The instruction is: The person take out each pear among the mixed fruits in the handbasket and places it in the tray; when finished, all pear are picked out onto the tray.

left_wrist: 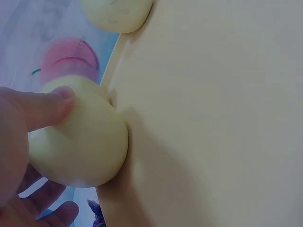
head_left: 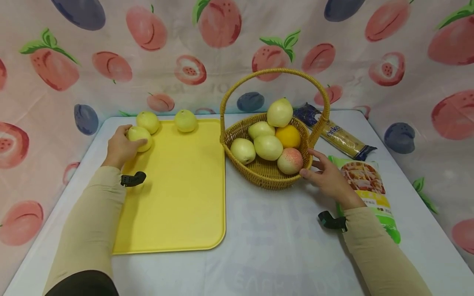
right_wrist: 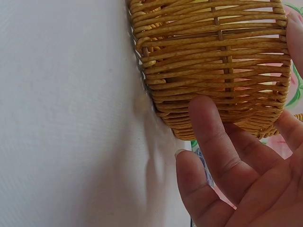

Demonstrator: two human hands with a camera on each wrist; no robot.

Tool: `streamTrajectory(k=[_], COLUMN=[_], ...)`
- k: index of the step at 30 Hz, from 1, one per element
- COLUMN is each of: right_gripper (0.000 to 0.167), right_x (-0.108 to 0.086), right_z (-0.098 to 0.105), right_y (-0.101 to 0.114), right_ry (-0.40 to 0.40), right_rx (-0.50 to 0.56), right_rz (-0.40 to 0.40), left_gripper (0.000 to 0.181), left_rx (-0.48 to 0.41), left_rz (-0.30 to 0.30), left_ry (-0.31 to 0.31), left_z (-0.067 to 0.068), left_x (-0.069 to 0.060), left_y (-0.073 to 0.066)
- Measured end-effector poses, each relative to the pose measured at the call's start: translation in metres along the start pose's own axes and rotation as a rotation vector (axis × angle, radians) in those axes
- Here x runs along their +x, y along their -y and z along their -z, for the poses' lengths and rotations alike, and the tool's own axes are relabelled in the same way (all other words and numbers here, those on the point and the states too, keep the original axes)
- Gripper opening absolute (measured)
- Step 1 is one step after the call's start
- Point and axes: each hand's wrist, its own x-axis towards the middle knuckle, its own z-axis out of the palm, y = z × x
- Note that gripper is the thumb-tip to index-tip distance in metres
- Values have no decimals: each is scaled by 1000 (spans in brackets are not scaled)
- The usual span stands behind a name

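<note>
My left hand [head_left: 120,148] grips a round yellow-green fruit [head_left: 140,139] at the far left corner of the yellow tray [head_left: 185,193]. The left wrist view shows the thumb across this smooth fruit [left_wrist: 87,142]. Just behind it sits a second yellow-green fruit [head_left: 147,122], and a third [head_left: 185,120] stands at the tray's back edge. My right hand [head_left: 333,181] holds the wicker basket [head_left: 255,176] by its right side, thumb at the rim and fingers against the weave [right_wrist: 213,71]. Inside the basket are several pale green fruits [head_left: 268,147], an orange [head_left: 288,136] and a peach [head_left: 290,161].
Right of the basket lie a pack of spaghetti [head_left: 338,137] and a green printed food bag [head_left: 364,185], partly behind my right hand and wrist. The basket's tall handle [head_left: 275,70] arches above it. Fruit-patterned cloth [head_left: 222,49] hangs behind the white table [head_left: 266,246].
</note>
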Motion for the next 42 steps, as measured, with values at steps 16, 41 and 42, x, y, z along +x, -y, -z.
streamTrajectory(k=[16,41,42], right_gripper=[89,90,90], right_x=[0,-1,-1], right_z=[0,0,0], right_y=[0,0,0], right_ry=[1,-3,-4], right_rx=[4,-14,-16], right_rz=[11,7,6], left_gripper=[93,67,66], left_rx=[-6,-55,-58], left_rz=[4,-394,-413], left_ry=[14,211,217], left_z=[-4,-13,-15], left_x=[1,-78,-80], left_y=[5,-102,-105])
